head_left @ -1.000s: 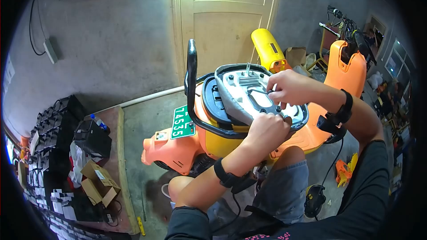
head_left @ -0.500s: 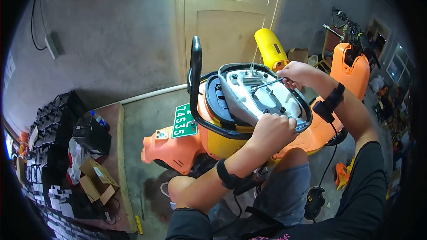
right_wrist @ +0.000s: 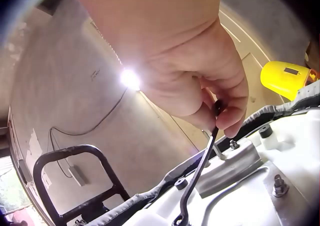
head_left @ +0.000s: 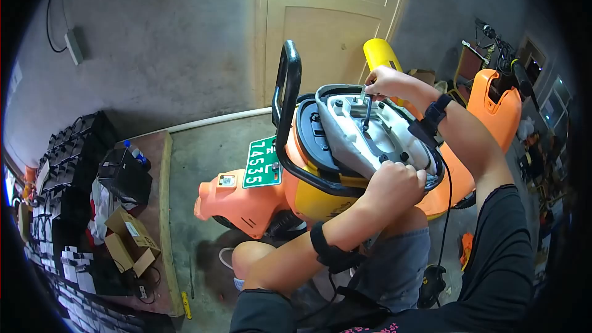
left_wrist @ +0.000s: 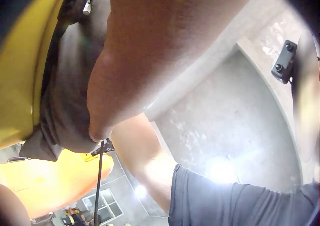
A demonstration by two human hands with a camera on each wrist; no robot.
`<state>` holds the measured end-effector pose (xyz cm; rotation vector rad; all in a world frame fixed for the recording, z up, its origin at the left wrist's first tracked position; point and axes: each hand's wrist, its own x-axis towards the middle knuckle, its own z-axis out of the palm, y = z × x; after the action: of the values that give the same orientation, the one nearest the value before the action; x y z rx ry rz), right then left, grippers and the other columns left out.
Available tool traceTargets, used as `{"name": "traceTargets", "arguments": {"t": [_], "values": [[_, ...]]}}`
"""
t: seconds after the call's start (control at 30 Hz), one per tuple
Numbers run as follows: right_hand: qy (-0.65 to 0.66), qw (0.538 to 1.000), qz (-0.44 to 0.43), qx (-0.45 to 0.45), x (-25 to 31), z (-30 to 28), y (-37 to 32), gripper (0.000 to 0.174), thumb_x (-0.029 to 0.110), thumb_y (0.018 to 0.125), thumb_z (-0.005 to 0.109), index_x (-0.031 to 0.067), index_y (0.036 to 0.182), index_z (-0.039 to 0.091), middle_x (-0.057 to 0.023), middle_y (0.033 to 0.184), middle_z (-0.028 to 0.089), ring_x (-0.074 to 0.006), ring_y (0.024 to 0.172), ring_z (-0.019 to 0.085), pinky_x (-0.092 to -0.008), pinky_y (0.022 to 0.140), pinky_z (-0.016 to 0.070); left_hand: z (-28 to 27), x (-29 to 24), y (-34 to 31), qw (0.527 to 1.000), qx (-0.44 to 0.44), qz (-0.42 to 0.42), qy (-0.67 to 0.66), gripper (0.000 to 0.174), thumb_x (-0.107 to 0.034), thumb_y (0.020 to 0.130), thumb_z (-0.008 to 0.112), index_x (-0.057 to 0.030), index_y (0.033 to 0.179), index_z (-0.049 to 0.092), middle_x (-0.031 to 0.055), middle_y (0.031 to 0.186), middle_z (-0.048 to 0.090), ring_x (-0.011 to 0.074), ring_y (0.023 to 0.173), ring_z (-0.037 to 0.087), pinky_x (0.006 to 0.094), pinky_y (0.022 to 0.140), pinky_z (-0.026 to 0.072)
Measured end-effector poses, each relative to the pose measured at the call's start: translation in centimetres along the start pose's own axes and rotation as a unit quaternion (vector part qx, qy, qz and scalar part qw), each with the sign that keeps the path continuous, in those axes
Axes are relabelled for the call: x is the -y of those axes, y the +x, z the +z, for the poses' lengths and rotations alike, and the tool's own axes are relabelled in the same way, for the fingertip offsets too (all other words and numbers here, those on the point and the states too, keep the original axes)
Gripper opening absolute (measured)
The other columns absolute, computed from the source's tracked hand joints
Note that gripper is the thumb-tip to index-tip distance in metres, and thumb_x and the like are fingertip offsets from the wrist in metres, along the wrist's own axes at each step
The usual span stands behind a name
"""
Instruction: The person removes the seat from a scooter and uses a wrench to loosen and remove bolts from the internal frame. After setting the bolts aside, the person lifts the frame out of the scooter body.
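Observation:
An upturned scooter seat (head_left: pixel 417 131) lies on the orange scooter (head_left: pixel 256 206), its white underside facing up inside a grey cover (head_left: pixel 338 139). My right hand (head_left: pixel 381 82) pinches the upper end of a dark wrench (head_left: pixel 368 111) at the seat's far side. In the right wrist view, the ring end of that wrench (right_wrist: pixel 197 181) sits at a fastener on the underside. With curled fingers, my left hand (head_left: pixel 396 186) grips the near rim of the seat. The left wrist view shows this left hand (left_wrist: pixel 130 61) against the grey cover, fingertips hidden.
A black grab rail (head_left: pixel 287 98) rises left of the seat, above a green plate (head_left: pixel 262 161). Black boxes (head_left: pixel 68 166) and an open carton (head_left: pixel 131 240) stand at left. Behind are a yellow part (head_left: pixel 381 55) and a door (head_left: pixel 327 43). A cable (head_left: pixel 448 209) hangs from the right wrist.
My right hand has swung the wrench away from me and leftward over the seat, from pointing right to pointing toward the door. The left hand keeps its grip on the rim.

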<state>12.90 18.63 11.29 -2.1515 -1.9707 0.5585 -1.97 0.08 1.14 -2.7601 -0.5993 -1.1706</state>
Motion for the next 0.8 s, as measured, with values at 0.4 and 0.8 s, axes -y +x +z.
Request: {"name": "traceTargets", "arguments": {"t": [0.4,0.8], "values": [[-0.064,0.944,-0.322,0.044,7.5,3.2,-1.6,0.025,0.01,0.091,0.068,0.0011,0.114,0.068,-0.0127,0.092,0.074,-0.0197,0.074,0.072,-0.0332,0.07,0.0569,-0.9,0.0,0.1,0.999,0.041,0.009,-0.009,0.019,-0.027,0.088,0.063,-0.0085,0.082,0.064,0.0052,0.068,0.067,0.0225,0.064,0.07,0.0351,0.057,0.0529],[-0.121,0.9,-0.417,0.04,7.9,4.1,-6.7,0.025,0.014,0.095,0.057,0.0028,0.115,0.067,-0.0208,0.095,0.071,-0.0407,0.086,0.068,-0.047,0.081,0.0531,-1.5,0.1,0.2,0.998,0.038,-0.002,-0.048,0.022,-0.03,0.087,0.066,-0.0076,0.086,0.067,0.0062,0.07,0.067,0.0242,0.066,0.068,0.0379,0.062,0.0524]]}}
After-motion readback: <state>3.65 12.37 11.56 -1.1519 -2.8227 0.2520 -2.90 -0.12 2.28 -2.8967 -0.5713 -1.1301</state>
